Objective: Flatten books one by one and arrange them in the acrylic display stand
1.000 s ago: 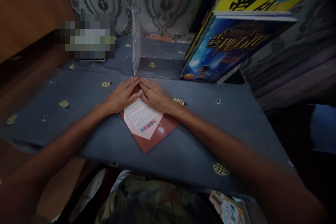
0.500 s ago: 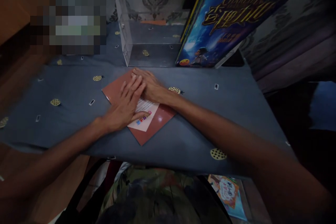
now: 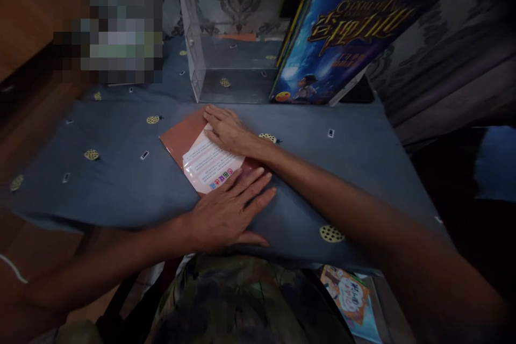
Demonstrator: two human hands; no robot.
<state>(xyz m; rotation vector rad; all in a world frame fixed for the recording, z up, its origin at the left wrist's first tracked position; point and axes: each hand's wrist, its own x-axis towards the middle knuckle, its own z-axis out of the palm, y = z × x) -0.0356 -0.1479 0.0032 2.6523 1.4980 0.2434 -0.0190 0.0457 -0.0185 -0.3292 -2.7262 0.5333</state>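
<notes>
Booklet (image 3: 207, 164) lies flat beneath the outstretched right hand (image 3: 229, 131), which rests on its far corner, apparently to steady it, while the left hand (image 3: 228, 212), fingers spread, covers its near corner, neither hand closed around anything.

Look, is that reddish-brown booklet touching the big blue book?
Apart. The head view shows grey-blue tablecloth between the booklet and the blue book.

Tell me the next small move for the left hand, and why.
Probably slide the left hand lightly along the near side of the reddish-brown booklet: it lies spread over that side, and the right hand rests at the far corner, where it could steady things.
</notes>
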